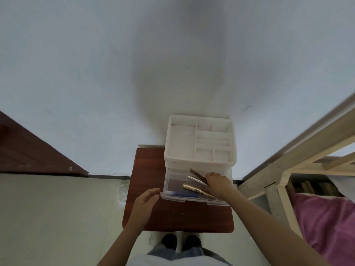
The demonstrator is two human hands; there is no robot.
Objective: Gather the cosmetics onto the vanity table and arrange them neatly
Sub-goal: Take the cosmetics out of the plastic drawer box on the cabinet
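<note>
A white plastic organizer (180, 143) with divided top compartments stands at the back of a small reddish-brown table (148, 169). Its clear drawer (172, 181) is pulled out toward me. Inside lie a brown tube (196, 173), a silver tube (195, 179), a gold tube (192, 188) and a blue pen-like stick (182, 194). My right hand (218, 184) reaches into the drawer's right side with fingers curled at the ends of the brown and silver tubes; whether it grips one is hidden. My left hand (146, 200) hovers open just left of the drawer's front corner.
A white wall rises behind the table. A dark wooden door (28, 150) is on the left. A pale wooden bed frame (288, 160) with a pink blanket (326, 227) stands on the right. My shoes (180, 242) sit at the table's near edge.
</note>
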